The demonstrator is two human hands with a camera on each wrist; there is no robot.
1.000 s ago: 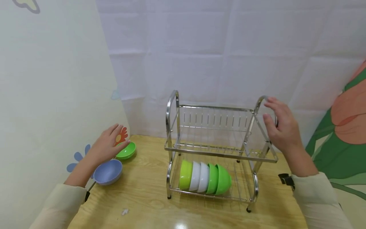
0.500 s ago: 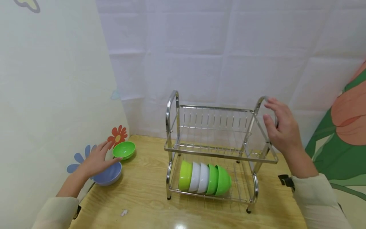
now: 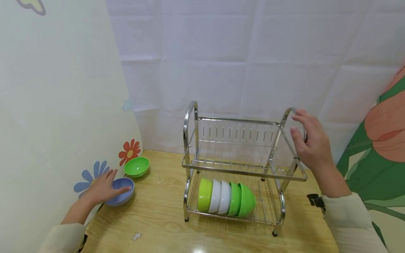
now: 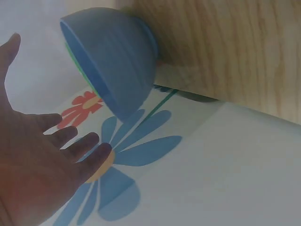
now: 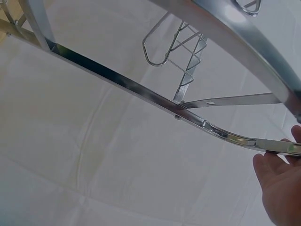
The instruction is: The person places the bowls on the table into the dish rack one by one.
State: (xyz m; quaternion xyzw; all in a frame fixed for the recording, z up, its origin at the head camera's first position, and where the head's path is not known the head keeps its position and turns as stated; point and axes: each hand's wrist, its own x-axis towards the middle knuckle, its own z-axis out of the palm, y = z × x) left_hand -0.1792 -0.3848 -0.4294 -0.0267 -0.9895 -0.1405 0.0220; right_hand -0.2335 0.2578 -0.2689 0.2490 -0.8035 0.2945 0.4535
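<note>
My left hand [image 3: 100,189] reaches over the near rim of a blue bowl [image 3: 121,196] at the table's left. Its fingers are spread, and in the left wrist view a gap shows between the fingertips and the blue bowl [image 4: 113,56]. Just behind stands a green bowl [image 3: 136,167]. My right hand [image 3: 313,142] holds the right end of a two-tier metal dish rack [image 3: 221,170] at its curved top handle; in the right wrist view the rail passes between thumb and fingers [image 5: 282,183]. The far fingers are partly hidden there.
On the rack's lower tier, a yellow-green bowl [image 3: 205,195], two white bowls [image 3: 219,196] and two green bowls [image 3: 246,200] stand on edge in a row. A small white scrap [image 3: 136,236] lies on the wooden table [image 3: 158,211]. Curtained walls close the left and back.
My left hand has moved down and leftward, from above and beside the green bowl to the blue bowl. The right hand stays at the rack; the bowls keep their places.
</note>
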